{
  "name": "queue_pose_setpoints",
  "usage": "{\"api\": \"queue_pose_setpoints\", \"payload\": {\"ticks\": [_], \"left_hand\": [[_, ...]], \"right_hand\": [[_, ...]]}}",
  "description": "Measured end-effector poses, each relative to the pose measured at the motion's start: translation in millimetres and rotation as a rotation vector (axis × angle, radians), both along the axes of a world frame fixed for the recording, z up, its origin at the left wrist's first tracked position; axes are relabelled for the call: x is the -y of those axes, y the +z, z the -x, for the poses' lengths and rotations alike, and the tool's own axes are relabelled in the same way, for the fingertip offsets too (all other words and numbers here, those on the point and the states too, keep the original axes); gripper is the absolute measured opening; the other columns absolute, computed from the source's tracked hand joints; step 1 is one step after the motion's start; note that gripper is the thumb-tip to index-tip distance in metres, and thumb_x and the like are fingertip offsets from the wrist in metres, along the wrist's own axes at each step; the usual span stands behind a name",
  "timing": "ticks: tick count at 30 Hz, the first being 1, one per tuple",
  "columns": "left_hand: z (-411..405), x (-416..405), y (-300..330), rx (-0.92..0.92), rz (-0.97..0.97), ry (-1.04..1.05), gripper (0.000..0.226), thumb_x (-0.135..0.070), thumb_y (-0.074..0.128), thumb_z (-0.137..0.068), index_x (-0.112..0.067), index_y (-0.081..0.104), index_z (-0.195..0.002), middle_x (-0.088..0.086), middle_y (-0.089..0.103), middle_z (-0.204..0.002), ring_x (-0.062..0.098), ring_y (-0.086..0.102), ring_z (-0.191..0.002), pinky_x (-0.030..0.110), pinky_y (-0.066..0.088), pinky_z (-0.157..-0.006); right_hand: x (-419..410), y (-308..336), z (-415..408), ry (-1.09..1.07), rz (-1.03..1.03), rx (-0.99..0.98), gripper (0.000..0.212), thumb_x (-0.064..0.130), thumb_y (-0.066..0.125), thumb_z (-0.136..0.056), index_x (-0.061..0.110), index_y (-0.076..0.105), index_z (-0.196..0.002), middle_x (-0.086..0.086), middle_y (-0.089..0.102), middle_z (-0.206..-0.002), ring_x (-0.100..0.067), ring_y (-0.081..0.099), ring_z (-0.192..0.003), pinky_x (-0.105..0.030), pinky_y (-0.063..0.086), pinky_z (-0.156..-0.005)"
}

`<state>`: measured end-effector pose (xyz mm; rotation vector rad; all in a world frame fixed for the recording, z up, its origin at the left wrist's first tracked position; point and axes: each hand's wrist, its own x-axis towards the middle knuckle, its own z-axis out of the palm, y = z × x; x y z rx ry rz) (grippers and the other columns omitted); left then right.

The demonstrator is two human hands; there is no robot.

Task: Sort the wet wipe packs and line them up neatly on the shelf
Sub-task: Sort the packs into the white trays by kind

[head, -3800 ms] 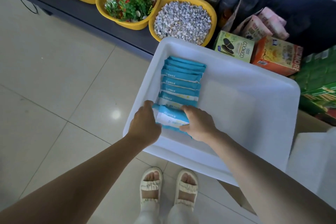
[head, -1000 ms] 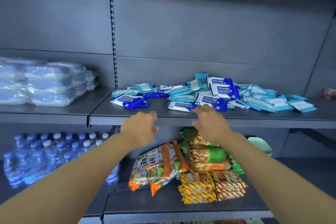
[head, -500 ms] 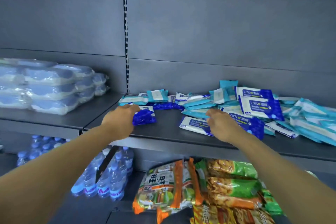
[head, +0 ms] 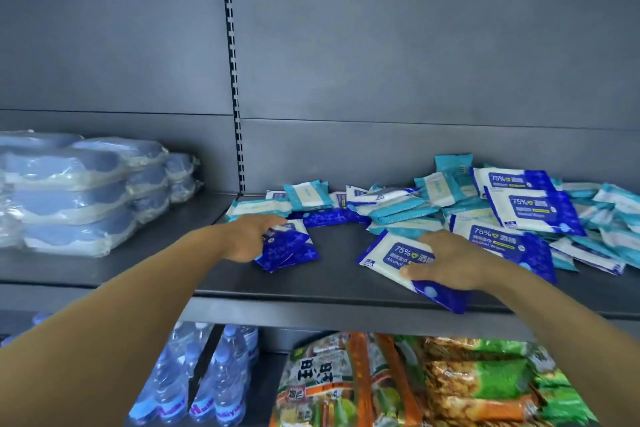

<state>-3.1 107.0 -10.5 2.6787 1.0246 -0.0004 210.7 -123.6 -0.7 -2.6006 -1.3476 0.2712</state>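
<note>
Nearest to the camera, both forearms reach forward and a little upward to the grey shelf [head: 332,282], one hand on each side of a bare strip of it. The right hand [head: 446,262] lies over a dark blue and white alcohol wipe pack [head: 391,253] near the front edge; the thumb is under the near side and the fingers curl on top, so this grip holds the pack. The pack is tilted and its corner hangs over the edge, probably because it is being pulled out of the pile. The left hand [head: 247,236] is turned palm down with the wrist a little bent, and its grip pinches two small dark blue packs [head: 287,250] that lie one on the other. I think each hand takes the blue kind to separate it from the teal kind.

Farther back, the mixed pile of wet wipe packs [head: 450,204] spreads along the back wall and to the right, blue and teal packs crossing at all angles. No row is made on this shelf yet, so the sorting looks to be near its beginning.

At far left, on the neighbouring shelf, stands a stack of large wrapped packs [head: 76,191].
</note>
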Motion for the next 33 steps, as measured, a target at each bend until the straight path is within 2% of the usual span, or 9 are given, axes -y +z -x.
{"api": "queue_pose_setpoints", "payload": {"ticks": [2, 5, 9, 11, 15, 21, 24, 28, 33], "left_hand": [[-2, -3, 1, -0.004, -0.006, -0.019, 0.076, 0.008, 0.044, -0.08, -0.033, 0.031, -0.143, 0.003, 0.037, -0.146, 0.021, 0.042, -0.126, 0.031, 0.042, -0.099], [0, 1, 5, -0.006, -0.044, -0.058, 0.065, 0.006, 0.05, -0.083, -0.027, 0.035, -0.137, 0.004, 0.039, -0.14, 0.022, 0.042, -0.122, 0.025, 0.038, -0.086], [13, -1, 8, 0.03, -0.09, -0.156, 0.057, 0.003, 0.059, -0.078, -0.031, 0.04, -0.119, 0.0, 0.04, -0.128, 0.02, 0.041, -0.118, 0.027, 0.041, -0.086], [22, -7, 9, 0.052, -0.079, -0.15, 0.058, -0.001, 0.063, -0.076, -0.029, 0.042, -0.121, 0.0, 0.04, -0.126, 0.018, 0.043, -0.115, 0.026, 0.042, -0.086], [38, -22, 13, 0.033, 0.119, -0.052, 0.069, -0.011, 0.069, -0.076, -0.032, 0.038, -0.133, -0.001, 0.042, -0.128, 0.018, 0.049, -0.112, 0.033, 0.045, -0.096], [43, -36, 8, 0.144, 0.294, -0.063, 0.088, -0.004, 0.076, -0.072, -0.029, 0.029, -0.143, -0.005, 0.045, -0.133, 0.016, 0.051, -0.113, 0.026, 0.04, -0.099], [39, -37, 8, 0.2, 0.139, -0.102, 0.084, 0.0, 0.074, -0.072, -0.032, 0.035, -0.138, -0.008, 0.037, -0.132, 0.015, 0.047, -0.118, 0.026, 0.043, -0.097], [26, -32, 1, 0.328, -0.045, -0.112, 0.078, -0.008, 0.076, -0.073, -0.027, 0.035, -0.137, -0.004, 0.037, -0.14, 0.015, 0.046, -0.122, 0.024, 0.044, -0.095], [23, -37, -8, 0.33, 0.059, 0.124, 0.063, -0.017, 0.074, -0.077, -0.012, 0.036, -0.127, 0.005, 0.063, -0.113, 0.015, 0.057, -0.095, 0.024, 0.046, -0.078]], "right_hand": [[-2, 6, 10, -0.036, -0.075, -0.05, 0.077, 0.049, 0.07, -0.078, 0.014, 0.038, -0.139, -0.004, 0.043, -0.141, -0.019, 0.045, -0.123, -0.025, 0.038, -0.091], [-10, 12, 24, -0.062, -0.151, -0.039, 0.072, 0.04, 0.072, -0.08, 0.014, 0.04, -0.138, -0.003, 0.046, -0.139, -0.017, 0.047, -0.12, -0.023, 0.037, -0.086], [-29, 15, 39, -0.061, -0.321, -0.077, 0.028, 0.029, 0.069, -0.085, 0.016, 0.057, -0.107, -0.003, 0.06, -0.11, -0.017, 0.054, -0.093, -0.024, 0.04, -0.071], [-42, 16, 47, -0.061, -0.425, -0.111, 0.017, 0.026, 0.068, -0.086, 0.015, 0.057, -0.094, -0.002, 0.06, -0.097, -0.018, 0.055, -0.084, -0.027, 0.038, -0.063], [-74, 19, 67, -0.056, -0.56, -0.217, 0.012, 0.021, 0.064, -0.088, 0.012, 0.062, -0.095, -0.008, 0.067, -0.098, -0.023, 0.062, -0.085, -0.028, 0.044, -0.071], [-111, 19, 75, -0.113, -0.529, -0.33, 0.025, 0.026, 0.064, -0.088, 0.004, 0.063, -0.101, -0.011, 0.068, -0.099, -0.025, 0.066, -0.087, -0.036, 0.055, -0.077], [-118, 20, 69, -0.179, -0.555, -0.466, 0.026, 0.027, 0.064, -0.089, 0.006, 0.059, -0.103, -0.012, 0.068, -0.103, -0.025, 0.067, -0.086, -0.037, 0.055, -0.077], [-123, 22, 69, -0.215, -0.44, -0.627, 0.033, 0.029, 0.06, -0.092, 0.006, 0.052, -0.113, -0.012, 0.068, -0.103, -0.021, 0.066, -0.077, -0.029, 0.053, -0.061], [-135, 20, 85, -0.108, -0.266, -0.596, 0.022, 0.031, 0.057, -0.094, 0.013, 0.045, -0.097, -0.003, 0.06, -0.084, -0.012, 0.06, -0.069, -0.025, 0.049, -0.058]]}}
